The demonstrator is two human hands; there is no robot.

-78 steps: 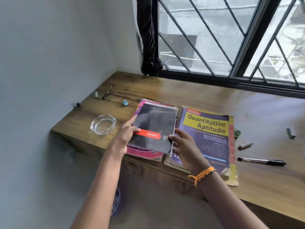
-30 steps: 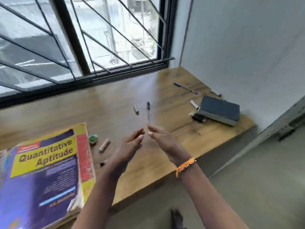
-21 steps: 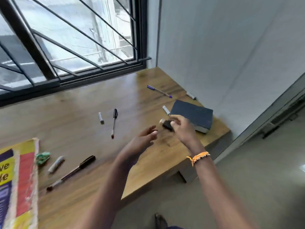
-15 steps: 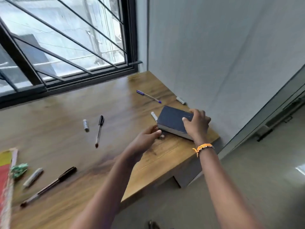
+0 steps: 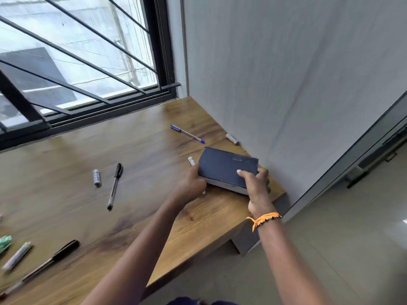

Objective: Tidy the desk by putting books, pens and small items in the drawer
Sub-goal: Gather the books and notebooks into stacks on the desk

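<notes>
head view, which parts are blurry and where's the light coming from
Head view: daylight enters through the barred window, overexposing the scene outside; motion blur smears the near-left pens while the dark book held by both hands stays fairly sharp; wide-angle distortion bends the wall and door edges.

i see a home study corner: wooden table built under a barred window, pens scattered.
</notes>
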